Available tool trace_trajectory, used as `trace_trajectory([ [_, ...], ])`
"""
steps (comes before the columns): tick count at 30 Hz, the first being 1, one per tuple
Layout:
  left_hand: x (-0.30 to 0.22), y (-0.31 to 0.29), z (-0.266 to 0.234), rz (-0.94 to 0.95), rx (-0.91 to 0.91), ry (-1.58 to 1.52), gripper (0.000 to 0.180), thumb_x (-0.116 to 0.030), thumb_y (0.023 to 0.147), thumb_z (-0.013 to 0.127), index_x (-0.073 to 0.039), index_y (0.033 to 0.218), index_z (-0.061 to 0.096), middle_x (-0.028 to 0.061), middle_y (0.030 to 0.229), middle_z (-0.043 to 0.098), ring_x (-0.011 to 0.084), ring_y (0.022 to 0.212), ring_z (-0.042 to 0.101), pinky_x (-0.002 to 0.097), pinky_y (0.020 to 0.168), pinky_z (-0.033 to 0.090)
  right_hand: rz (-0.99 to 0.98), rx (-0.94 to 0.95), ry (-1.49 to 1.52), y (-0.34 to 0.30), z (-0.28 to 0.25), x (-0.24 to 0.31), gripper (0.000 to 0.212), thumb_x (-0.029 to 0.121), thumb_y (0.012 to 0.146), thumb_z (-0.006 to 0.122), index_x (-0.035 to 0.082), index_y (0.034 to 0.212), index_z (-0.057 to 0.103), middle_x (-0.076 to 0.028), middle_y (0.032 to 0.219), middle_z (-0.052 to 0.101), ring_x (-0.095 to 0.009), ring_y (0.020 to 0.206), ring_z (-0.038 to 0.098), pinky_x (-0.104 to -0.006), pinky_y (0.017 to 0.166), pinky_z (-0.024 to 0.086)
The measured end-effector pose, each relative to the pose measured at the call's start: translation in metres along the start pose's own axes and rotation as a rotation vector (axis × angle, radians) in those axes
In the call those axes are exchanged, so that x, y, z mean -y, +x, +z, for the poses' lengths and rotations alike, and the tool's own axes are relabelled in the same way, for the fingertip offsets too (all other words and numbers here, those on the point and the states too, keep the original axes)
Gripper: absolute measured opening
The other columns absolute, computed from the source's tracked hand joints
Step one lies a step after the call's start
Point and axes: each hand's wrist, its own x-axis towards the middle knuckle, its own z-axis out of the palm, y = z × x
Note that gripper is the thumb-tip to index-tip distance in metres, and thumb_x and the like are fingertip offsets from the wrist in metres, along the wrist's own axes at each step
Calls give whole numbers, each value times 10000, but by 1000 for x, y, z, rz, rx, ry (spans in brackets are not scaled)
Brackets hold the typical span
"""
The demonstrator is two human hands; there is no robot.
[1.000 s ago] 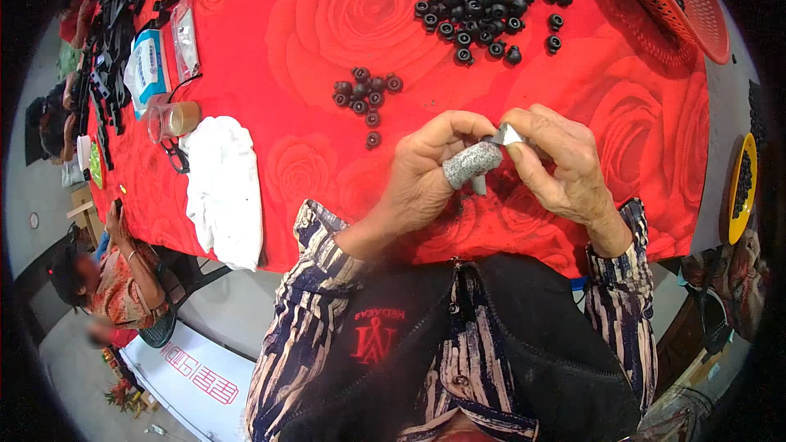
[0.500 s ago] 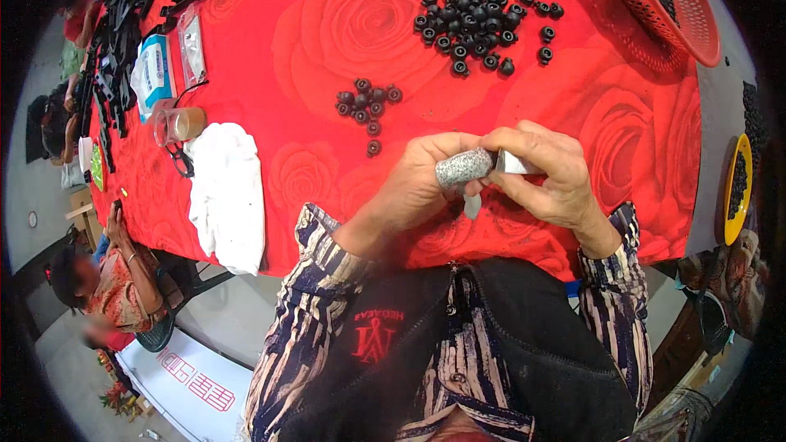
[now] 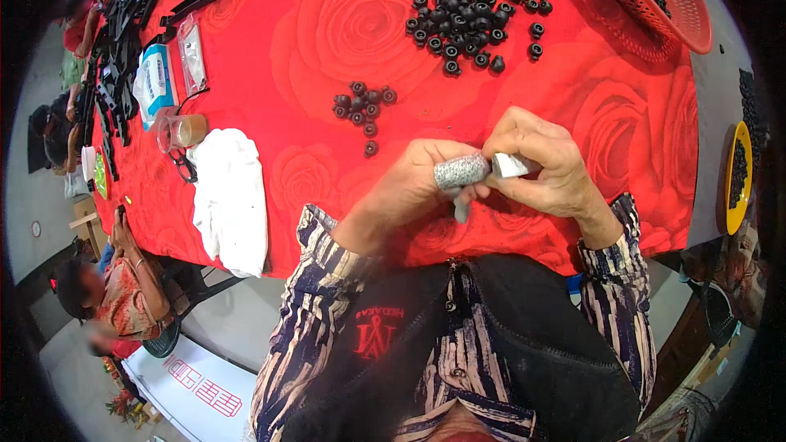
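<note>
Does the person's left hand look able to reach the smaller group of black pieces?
Probably yes: the smaller group lies near the left hand, with only red cloth between, though that hand seems occupied.

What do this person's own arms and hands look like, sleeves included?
The left hand has a speckled grey wrap around one finger; the right hand wears no glove. The long sleeves have streaky dark navy and cream stripes, with loose-looking cuffs.

From head height, the worktop [image 3: 327,33] is viewed steeply downward at close range through a fisheye lens, with the hands [image 3: 550,170] framed near the centre.
</note>
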Motion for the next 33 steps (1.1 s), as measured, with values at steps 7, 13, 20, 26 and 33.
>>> trace_trajectory([
  [7, 3, 2, -5, 107, -57, 44, 206, -172, 872, 606, 25, 933, 618, 70, 764, 628, 98, 580, 585, 219, 517, 496, -33, -85, -144, -1, 6, 4, 294, -15, 623, 682, 3, 905, 598, -98, 759, 526, -214, 651, 551, -291, 548, 421],
  [13, 5, 0, -3, 148, -44, 56, 205, -166, 871, 607, 27, 935, 628, 72, 758, 627, 103, 581, 588, 219, 510, 496, -57, -67, -127, -2, 7, 1, 316, -14, 622, 696, 0, 921, 595, -93, 739, 534, -214, 638, 557, -301, 534, 428],
  [20, 1, -1, -4, 85, -32, 9, 195, -147, 856, 622, 32, 933, 638, 65, 735, 626, 106, 591, 596, 212, 496, 497, -98, -41, -115, -1, 7, 0, 316, -1, 629, 693, 1, 931, 602, -95, 730, 540, -225, 610, 557, -304, 516, 426],
  [26, 2, 0, -4, 101, -62, -5, 210, -157, 838, 644, 25, 942, 638, 73, 760, 645, 97, 595, 600, 208, 488, 480, -170, -63, -263, -1, 7, 1, 336, 35, 615, 716, 3, 933, 612, -91, 712, 541, -233, 577, 554, -309, 486, 427],
  [33, -3, -5, 1, 47, -14, 71, 228, -162, 833, 650, 19, 970, 625, 78, 801, 648, 94, 597, 597, 195, 501, 471, -338, -78, -305, -1, 8, 5, 302, 75, 623, 739, -3, 894, 631, -67, 641, 522, -202, 521, 536, -310, 453, 407],
])
